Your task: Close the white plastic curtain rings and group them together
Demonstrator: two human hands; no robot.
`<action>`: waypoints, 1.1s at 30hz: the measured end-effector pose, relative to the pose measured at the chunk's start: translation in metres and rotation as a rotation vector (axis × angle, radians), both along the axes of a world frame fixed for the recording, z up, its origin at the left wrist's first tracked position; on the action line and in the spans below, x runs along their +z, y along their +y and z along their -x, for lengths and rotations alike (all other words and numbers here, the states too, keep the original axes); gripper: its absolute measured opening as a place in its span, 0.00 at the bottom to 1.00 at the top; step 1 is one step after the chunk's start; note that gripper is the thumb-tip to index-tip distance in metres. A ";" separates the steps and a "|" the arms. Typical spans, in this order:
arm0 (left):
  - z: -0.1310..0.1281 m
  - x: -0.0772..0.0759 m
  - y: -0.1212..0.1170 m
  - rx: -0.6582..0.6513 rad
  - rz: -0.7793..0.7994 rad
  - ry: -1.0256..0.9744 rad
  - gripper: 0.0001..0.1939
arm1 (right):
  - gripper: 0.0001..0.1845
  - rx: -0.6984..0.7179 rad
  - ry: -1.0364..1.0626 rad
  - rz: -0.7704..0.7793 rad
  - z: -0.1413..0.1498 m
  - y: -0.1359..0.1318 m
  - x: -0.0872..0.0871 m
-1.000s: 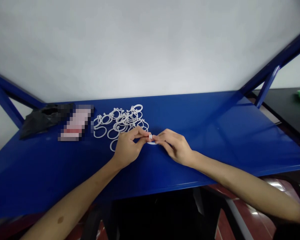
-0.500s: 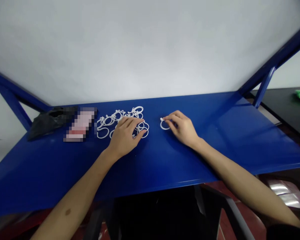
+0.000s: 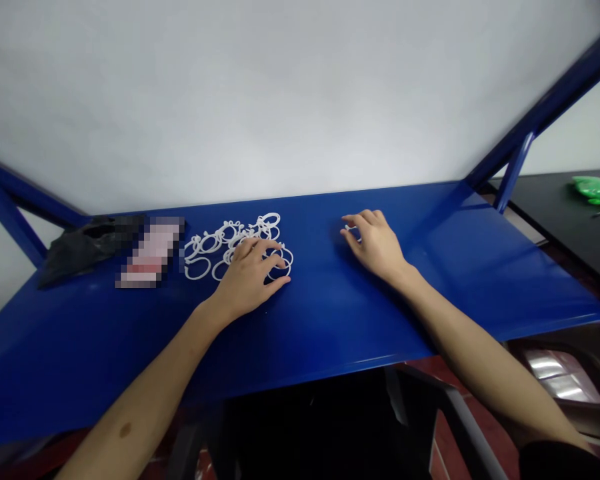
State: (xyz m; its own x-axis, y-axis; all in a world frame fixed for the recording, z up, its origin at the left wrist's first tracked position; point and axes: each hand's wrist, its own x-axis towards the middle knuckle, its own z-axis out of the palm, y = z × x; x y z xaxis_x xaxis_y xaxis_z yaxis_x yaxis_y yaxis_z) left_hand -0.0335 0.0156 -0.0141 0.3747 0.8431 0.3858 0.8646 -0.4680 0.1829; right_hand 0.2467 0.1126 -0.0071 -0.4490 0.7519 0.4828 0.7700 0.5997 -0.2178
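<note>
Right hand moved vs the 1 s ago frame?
Yes. The right hand has moved farther back and rightward, now nearer the back edge of the blue table.

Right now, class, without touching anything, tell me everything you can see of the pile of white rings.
The pile of white rings looks like smooth plastic: thin hoops, several with small knobs or loops on their rims. They lie loosely spread and overlapping on the blue table. The left hand covers part of the pile, fingers spread; whether it presses any ring is unclear.
</note>
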 end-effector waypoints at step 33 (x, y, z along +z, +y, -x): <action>-0.034 0.013 -0.016 0.060 0.083 -0.520 0.10 | 0.07 0.590 0.412 0.300 0.035 -0.060 -0.001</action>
State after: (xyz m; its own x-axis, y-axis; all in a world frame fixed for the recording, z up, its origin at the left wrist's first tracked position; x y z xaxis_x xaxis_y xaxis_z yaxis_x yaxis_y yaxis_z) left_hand 0.0007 -0.0008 -0.0014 0.1013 0.8927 0.4391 0.6745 -0.3860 0.6293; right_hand 0.2113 0.0527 -0.0081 -0.6442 0.5690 0.5112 0.1634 0.7553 -0.6347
